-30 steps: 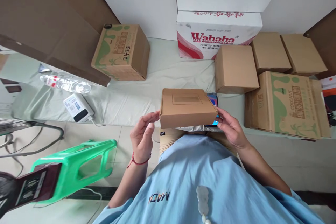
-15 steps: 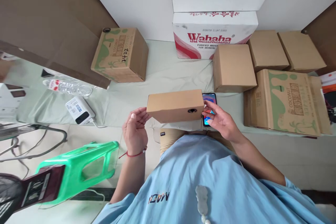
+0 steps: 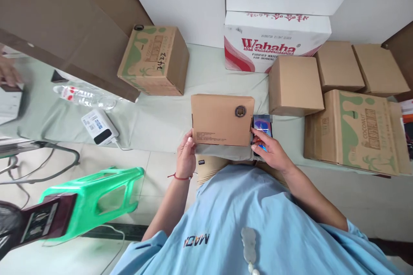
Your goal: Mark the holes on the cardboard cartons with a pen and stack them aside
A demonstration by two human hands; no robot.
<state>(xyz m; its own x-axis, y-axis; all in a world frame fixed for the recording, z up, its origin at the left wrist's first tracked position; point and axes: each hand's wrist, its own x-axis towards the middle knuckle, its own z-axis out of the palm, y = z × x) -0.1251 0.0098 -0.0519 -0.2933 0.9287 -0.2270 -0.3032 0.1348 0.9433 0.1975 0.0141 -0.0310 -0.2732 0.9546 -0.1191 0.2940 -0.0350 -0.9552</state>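
A small brown cardboard box (image 3: 219,118) is tilted up at the table's near edge, its broad face with a dark round mark and small print turned toward me. My left hand (image 3: 186,157) grips its lower left corner, thumb in front. At the lower right edge, my right hand (image 3: 271,148) holds the side with its fingertips. Just beyond those fingers a phone (image 3: 263,125) with a lit screen lies on the table, partly covered by the hand.
Brown cartons (image 3: 296,86) and a coconut carton (image 3: 358,131) stand at the right, a white Wahaha carton (image 3: 274,41) behind. Left are another coconut carton (image 3: 151,60), a plastic bottle (image 3: 84,96) and a white power bank (image 3: 99,126). A green stool (image 3: 93,200) is below. Another person's hand (image 3: 9,71) shows far left.
The box has been tipped so its broad printed face now shows instead of a narrow side. My left hand has moved right along with its edge, and the view has shifted slightly.
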